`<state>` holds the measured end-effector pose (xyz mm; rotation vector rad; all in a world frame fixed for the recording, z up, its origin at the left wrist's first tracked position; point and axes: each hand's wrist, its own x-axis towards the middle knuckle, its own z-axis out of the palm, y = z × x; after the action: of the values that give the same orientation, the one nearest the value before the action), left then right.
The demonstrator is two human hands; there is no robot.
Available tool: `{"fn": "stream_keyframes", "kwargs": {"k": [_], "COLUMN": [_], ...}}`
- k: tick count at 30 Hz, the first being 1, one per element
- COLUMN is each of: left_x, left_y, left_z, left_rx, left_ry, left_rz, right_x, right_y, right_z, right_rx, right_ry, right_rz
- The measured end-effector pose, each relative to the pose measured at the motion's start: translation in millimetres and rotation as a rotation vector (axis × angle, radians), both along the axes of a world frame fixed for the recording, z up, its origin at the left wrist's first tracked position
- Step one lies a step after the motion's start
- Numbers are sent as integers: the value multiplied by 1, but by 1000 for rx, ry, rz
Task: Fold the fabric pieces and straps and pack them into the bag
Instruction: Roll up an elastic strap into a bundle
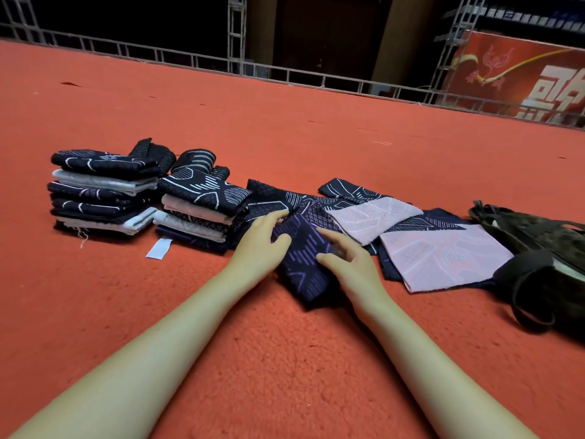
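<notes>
A person kneels over a red carpet [221, 312], both bare forearms stretched forward to a dark navy fabric piece [304, 264] marked with purple dashes, which lies near the carpet's middle. The left hand [262, 245] lies flat at the piece's left edge, fingers long and relaxed, pressing rather than gripping. The right hand [345, 258] sits on the right edge, thumb and fingers bent loosely over the cloth; whether they pinch a layer cannot be told from here.

Toward the carpet's left edge stand 2 stacks: the far-left folded stack [101, 194] and, touching it, a second folded stack [202, 210], both alternating navy and white. A small white label [159, 248] lies just in front of them. To the right of the hands spread unfolded pieces, among them a pale pink panel [443, 258] and a smaller pink piece [373, 217] overlapping it. The dark bag [538, 264] slumps at the carpet's right edge, its strap looped forward.

The step appears to be squaring a fold. Done well, the left palm would anchor the cloth while the right brings edges level, smoothing the crease flat so the piece matches the stacks. The carpet's nap looks grippy, so lifting rather than dragging should keep layers aligned. Packing has evidently not begun.
</notes>
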<state>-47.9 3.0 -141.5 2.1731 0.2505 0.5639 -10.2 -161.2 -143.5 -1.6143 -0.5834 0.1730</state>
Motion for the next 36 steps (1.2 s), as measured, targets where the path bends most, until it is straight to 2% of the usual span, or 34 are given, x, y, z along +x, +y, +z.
{"fn": "stream_keyframes", "kwargs": {"k": [4, 10, 15, 19, 22, 25, 28, 31, 33, 36], "left_x": [-8, -13, -16, -20, -27, -36, -39, -37, -33, -29], "left_y": [-2, -6, -8, 5, 24, 51, 80, 103, 109, 106], "left_z": [9, 14, 25, 38, 54, 65, 61, 48, 35, 25], "left_rx": [-174, -197, -185, -146, -186, -134, -64, -4, 48, 49], "left_ry": [-39, -154, -326, -429, -528, -592, -530, -328, -166, -152], "left_rz": [-156, -251, -134, 6, 149, 271, 438, 591, 625, 591], "right_x": [3, 9, 9, -1, -1, 6, 5, 9, 14, 15], "right_y": [-12, -20, -17, 6, 41, 83, 124, 156, 168, 165], "right_z": [9, 12, 4, 5, 29, 57, 80, 76, 61, 51], "right_rx": [37, 153, 263, 294, 318, 300, 226, -58, -275, -319], "right_ry": [-32, 48, 250, 227, 203, 166, 167, 32, -141, -221], "right_rz": [24, -8, 48, 75, 79, 95, 72, 12, -46, -130]}}
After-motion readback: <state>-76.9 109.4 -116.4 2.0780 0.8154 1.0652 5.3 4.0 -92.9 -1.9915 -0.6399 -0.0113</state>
